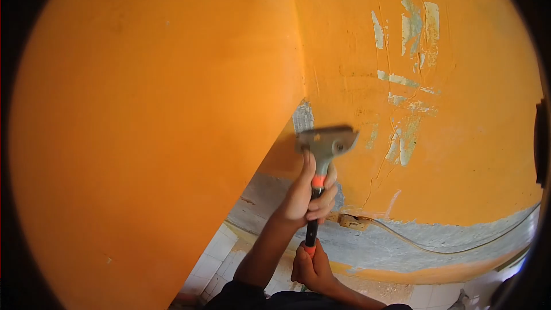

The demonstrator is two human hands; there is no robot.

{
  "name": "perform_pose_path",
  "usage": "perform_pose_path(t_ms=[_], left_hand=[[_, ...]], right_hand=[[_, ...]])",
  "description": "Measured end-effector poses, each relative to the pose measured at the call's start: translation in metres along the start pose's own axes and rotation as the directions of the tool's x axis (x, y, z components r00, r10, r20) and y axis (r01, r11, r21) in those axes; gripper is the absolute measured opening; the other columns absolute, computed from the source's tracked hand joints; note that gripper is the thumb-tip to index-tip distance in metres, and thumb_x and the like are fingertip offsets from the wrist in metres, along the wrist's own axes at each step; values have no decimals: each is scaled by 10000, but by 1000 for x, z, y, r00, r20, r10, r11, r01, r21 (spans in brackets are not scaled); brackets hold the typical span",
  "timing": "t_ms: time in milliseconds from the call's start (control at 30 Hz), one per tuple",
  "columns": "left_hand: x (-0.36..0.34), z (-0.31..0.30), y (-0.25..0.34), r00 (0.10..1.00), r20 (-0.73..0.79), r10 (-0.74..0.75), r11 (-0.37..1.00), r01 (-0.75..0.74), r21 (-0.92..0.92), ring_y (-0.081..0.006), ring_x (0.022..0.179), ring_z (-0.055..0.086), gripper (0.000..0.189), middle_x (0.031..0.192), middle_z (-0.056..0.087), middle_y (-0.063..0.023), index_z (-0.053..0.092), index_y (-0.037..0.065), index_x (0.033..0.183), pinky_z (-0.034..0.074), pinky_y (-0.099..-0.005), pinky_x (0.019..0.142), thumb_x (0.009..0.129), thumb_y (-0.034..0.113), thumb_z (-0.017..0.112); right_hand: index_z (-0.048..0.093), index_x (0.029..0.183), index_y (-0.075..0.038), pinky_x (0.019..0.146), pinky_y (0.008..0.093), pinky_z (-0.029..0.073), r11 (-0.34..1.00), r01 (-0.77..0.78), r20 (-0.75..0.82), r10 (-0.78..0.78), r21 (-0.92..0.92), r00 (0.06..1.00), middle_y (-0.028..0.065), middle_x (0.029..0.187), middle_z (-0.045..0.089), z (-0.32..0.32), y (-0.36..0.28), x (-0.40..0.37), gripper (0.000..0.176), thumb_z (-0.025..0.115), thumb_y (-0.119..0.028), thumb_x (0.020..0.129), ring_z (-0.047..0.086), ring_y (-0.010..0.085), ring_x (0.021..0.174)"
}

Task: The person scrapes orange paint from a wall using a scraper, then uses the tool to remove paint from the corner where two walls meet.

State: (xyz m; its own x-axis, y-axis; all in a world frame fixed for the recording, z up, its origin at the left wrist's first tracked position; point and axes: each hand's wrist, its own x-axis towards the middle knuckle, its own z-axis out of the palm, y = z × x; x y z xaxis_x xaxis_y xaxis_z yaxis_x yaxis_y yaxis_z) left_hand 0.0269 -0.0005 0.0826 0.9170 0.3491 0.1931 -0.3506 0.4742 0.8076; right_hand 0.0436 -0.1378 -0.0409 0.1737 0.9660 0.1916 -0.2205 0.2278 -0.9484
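Note:
A long-handled wall scraper (325, 144) is held upright in front of the orange wall (470, 143), its wide grey metal head at the top and slightly blurred. My left hand (298, 198) is closed round the black and orange handle just below the head, thumb pointing up along it. Lower down, my right hand (313, 265) grips the orange end of the handle. In this view the head overlaps the wall near the corner, right below a grey scraped patch (302, 116).
Cracks and pale peeled patches (408, 143) mark the wall to the right. A large orange wall surface (143, 126) fills the left, ending in a slanting edge. An open wall box (352, 221) has a cable (425, 247) running right along the grey lower band. White tiles (215, 252) lie below.

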Motion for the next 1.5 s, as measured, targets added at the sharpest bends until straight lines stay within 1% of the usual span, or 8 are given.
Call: perform_pose_path(t_ms=[100,200,233,400,600,667,867,1500], left_hand=[[-16,-29,-47,1000,-4,-21,999,21,-36,-76,295,267,606,436,279,48,417,121,824,335,-241,327,939,667,181],[-33,-31,-88,924,-382,-26,999,33,12,-85,340,308,583,484,328,31,438,127,853,360,-250,376,944,662,225],[-32,-27,-100,840,-531,113,993,-83,80,-89,357,317,542,501,329,28,447,135,863,360,-247,392,949,641,273],[-45,-32,-127,636,-691,343,939,-216,268,-80,360,275,447,506,278,44,446,160,867,309,-234,363,936,600,413],[-57,-64,-112,923,-354,151,953,-232,-196,-61,338,219,449,497,264,61,427,179,869,215,-220,291,936,618,362],[-57,-73,-117,913,-383,140,966,-211,-151,-63,338,227,462,500,273,62,430,181,874,223,-221,297,930,634,357],[-53,-93,-139,842,-515,158,987,-124,100,-69,343,253,489,509,297,66,445,186,895,240,-237,325,905,671,389],[-53,-101,-109,786,-604,135,958,52,283,-65,327,239,481,470,284,55,373,149,788,219,-233,301,965,595,336]], right_hand=[[431,979,-16,491,323,473,974,-147,-78,136,-170,988,107,583,582,-24,38,-21,258,486,-268,975,597,212,485],[422,961,-31,456,347,451,800,-163,-168,80,-578,983,88,564,571,-46,75,-33,229,523,-236,956,598,222,482],[511,1009,-54,515,441,477,754,-213,-256,61,-621,965,194,638,606,-49,70,-39,304,616,-310,884,612,395,567],[545,985,-41,522,450,473,647,-194,-289,-42,-737,956,190,645,612,-59,56,-53,311,668,-290,845,627,376,592],[528,979,-55,525,303,429,914,-131,-1,141,-385,990,45,648,546,-66,90,-62,257,598,-296,922,537,160,550],[468,973,-72,455,264,407,980,-191,26,193,-46,981,-1,611,458,-55,106,-60,261,446,-330,1004,446,104,462],[485,928,-85,483,220,342,930,-361,-78,366,69,927,-48,644,453,-45,144,-53,233,468,-307,996,413,33,535],[444,887,-100,432,202,301,990,-143,-258,139,2,956,-71,611,402,14,170,-24,275,417,-342,1014,360,21,480]])
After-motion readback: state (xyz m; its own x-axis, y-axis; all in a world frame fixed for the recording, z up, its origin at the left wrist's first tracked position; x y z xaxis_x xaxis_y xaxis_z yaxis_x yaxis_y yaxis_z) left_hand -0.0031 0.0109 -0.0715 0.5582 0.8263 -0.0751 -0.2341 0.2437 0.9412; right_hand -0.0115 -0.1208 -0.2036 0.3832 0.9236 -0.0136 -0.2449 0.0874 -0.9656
